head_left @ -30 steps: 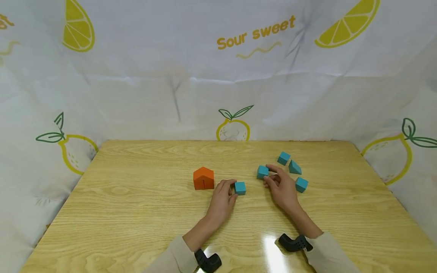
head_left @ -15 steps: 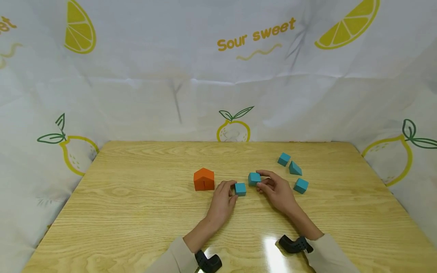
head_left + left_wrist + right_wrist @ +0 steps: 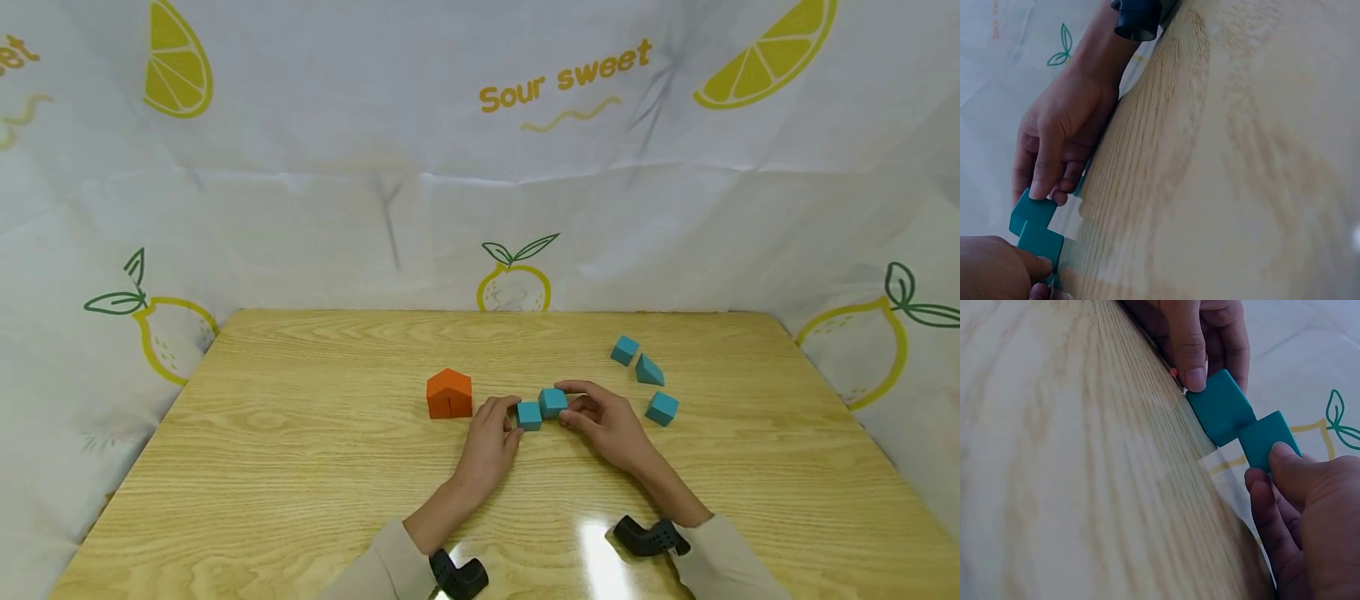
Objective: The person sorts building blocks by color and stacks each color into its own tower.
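Observation:
My left hand pinches a blue cube between thumb and fingers on the table. With thumb and forefinger my right hand pinches a second blue cube, set right against the first one's right side and a little farther back. The right wrist view shows the right hand's cube meeting the left hand's cube near a corner, offset from it. In the left wrist view the left hand's thumb lies on its cube, partly covering it.
An orange house-shaped group of blocks stands left of my left hand. Beyond my right hand lie a blue block, a blue triangular block and another blue cube. A lemon-print cloth hangs behind the wooden table.
My right hand has carried its blue cube left and toward me, up against the left hand's cube. The left hand has stayed in place. The orange blocks and other blue blocks have not moved.

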`<act>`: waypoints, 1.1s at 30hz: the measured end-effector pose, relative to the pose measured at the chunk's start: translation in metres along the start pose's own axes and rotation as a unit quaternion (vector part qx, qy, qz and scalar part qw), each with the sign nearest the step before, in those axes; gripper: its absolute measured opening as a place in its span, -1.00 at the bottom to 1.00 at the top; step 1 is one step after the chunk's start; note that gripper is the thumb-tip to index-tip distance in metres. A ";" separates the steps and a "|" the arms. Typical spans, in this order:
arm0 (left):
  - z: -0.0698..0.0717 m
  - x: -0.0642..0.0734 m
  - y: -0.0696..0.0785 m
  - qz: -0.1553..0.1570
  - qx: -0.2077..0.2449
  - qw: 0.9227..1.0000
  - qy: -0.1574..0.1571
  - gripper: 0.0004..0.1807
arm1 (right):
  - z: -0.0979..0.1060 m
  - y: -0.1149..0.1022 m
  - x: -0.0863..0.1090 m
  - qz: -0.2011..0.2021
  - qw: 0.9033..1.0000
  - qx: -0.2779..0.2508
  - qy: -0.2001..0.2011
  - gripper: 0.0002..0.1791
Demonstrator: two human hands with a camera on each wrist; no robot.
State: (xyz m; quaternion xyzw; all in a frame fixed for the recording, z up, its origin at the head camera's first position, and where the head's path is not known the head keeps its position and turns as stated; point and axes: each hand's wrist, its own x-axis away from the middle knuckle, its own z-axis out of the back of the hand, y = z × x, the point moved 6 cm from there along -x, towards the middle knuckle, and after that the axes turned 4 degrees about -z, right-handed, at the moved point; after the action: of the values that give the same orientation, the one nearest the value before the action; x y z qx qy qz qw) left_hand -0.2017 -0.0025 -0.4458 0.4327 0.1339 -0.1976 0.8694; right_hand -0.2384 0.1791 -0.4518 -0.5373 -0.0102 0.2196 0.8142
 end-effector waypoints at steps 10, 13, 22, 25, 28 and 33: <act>0.000 -0.001 0.000 0.003 0.000 1.000 -0.001 -0.59 | -0.002 -0.034 0.002 0.006 1.000 0.001 -0.029 -0.59; 0.000 -0.001 0.000 0.007 -0.001 1.000 -0.003 -0.60 | -0.002 -0.038 0.002 0.009 0.999 0.000 -0.034 -0.59; -0.001 0.000 0.000 0.001 0.002 1.000 0.000 -0.60 | -0.003 -0.038 0.003 0.018 0.999 0.012 -0.038 -0.60; -0.001 0.000 -0.001 -0.001 0.000 1.000 0.002 -0.60 | -0.003 -0.039 0.003 0.019 0.999 0.018 -0.039 -0.60; -0.001 0.000 -0.002 -0.005 -0.003 1.000 0.005 -0.60 | -0.003 -0.041 0.003 0.023 0.999 0.024 -0.041 -0.60; -0.001 0.000 -0.001 -0.007 -0.004 1.000 0.006 -0.60 | -0.004 -0.041 0.003 0.034 0.998 0.035 -0.042 -0.60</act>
State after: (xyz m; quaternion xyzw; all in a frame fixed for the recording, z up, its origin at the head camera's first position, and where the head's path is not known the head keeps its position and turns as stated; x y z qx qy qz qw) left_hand -0.2026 -0.0025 -0.4473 0.4291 0.1428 -0.2007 0.8690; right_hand -0.2208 0.1636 -0.4181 -0.4989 -0.0182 0.2702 0.8233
